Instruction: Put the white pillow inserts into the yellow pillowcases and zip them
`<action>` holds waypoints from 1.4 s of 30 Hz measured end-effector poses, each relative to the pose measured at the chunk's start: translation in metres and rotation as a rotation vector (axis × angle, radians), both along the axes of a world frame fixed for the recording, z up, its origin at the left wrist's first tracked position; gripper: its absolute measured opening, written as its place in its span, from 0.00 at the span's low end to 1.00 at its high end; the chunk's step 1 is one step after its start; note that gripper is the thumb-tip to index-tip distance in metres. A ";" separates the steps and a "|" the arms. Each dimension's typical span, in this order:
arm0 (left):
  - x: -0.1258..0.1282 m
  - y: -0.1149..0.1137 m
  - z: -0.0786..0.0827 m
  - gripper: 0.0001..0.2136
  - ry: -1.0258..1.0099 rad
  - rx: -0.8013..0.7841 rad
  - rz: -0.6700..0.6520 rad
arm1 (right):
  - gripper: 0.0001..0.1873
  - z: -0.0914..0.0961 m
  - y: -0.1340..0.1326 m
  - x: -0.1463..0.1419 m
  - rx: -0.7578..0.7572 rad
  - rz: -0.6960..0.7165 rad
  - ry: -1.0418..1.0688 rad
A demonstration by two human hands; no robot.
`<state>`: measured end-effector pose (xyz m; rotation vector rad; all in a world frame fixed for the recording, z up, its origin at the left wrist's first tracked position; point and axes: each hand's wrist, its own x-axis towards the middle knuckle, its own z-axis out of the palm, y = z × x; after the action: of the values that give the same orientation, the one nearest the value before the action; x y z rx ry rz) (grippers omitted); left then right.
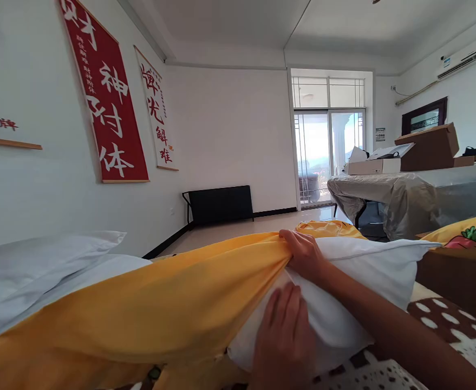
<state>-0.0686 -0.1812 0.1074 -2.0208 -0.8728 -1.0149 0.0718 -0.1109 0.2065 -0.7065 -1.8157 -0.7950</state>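
- Yellow cover (156,303): mid-bed, stretched out to the left, edge pulled taut into a diagonal from the upper hand down toward the lower front.
- White pillow (384,265): right of that edge, its left part passing under the yellow fabric. Depth inside hidden. Far-right corner pokes out free.
- Right hand (302,254): closed on the cover's upper edge, fabric creased at the grip.
- Left hand (284,330): fingers together, nearly straight, laid on the pillow just below the edge. Palm side hidden; no grip visible.
- Handling, my judgement: firm pinch on the edge, tension steady; left fingers flat to spread the push. Poking would probably bunch the filling. Lower edge has no hand on it, so likeliest spot to slip or fold. Square the pillow corners to the cover before pushing hard.
- Around: spotted brown-and-white bedding (444,319) underneath, more white pillows (38,271) at left, yellow bundle (327,228) beyond.
- Back right: plastic-draped tabletop (363,187) with a cardboard box (428,146), well apart from the hands.
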 end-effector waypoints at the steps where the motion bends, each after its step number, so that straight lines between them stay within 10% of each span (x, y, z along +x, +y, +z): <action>1: 0.003 0.006 0.008 0.19 0.003 0.007 0.026 | 0.07 0.002 0.000 0.001 0.077 -0.023 -0.024; 8: -0.007 0.074 0.029 0.16 0.023 -0.044 0.266 | 0.11 0.002 -0.006 0.007 0.299 -0.162 -0.318; 15: -0.015 0.095 0.023 0.18 0.006 -0.031 0.343 | 0.08 -0.017 0.015 0.010 -0.229 -0.240 -0.373; 26: -0.010 0.060 -0.082 0.31 0.180 -0.053 0.291 | 0.10 -0.036 0.057 0.000 -0.484 -0.379 -0.367; 38: -0.008 0.097 -0.013 0.25 -0.031 -0.158 0.159 | 0.11 0.044 -0.028 -0.020 -0.343 -0.560 -0.118; 42: 0.002 0.121 -0.006 0.20 -0.127 -0.284 0.141 | 0.12 0.043 -0.031 -0.054 -0.445 -0.535 -0.188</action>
<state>-0.0662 -0.0604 0.1018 -2.1065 -1.2701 -0.9932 0.0181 -0.1421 0.2497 -1.4924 -2.0251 -0.8196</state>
